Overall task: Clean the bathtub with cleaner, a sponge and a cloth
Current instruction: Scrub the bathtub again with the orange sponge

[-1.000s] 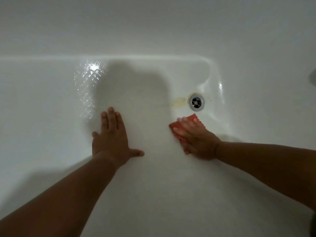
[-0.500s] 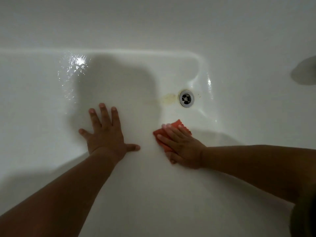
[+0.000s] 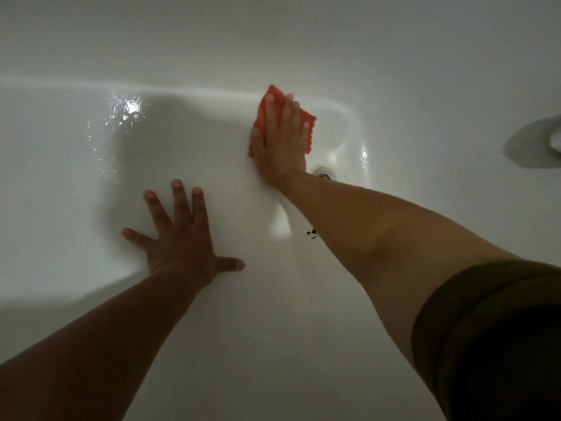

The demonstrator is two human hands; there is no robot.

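A round metal drain is showing only its upper rim. Well below it, a small black fleck is lying by itself. At the right edge a grey fixture is poking into view, cut off by the frame and casting a dark shadow leftward. Wet droplets are glinting at upper left. A dark olive sleeve is filling the lower right corner.

Right hand, cloth now beyond drain

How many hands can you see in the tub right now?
2. The left hand lies flat, fingers spread, on the tub floor; the right hand presses an orange cloth farther off, beside the drain.
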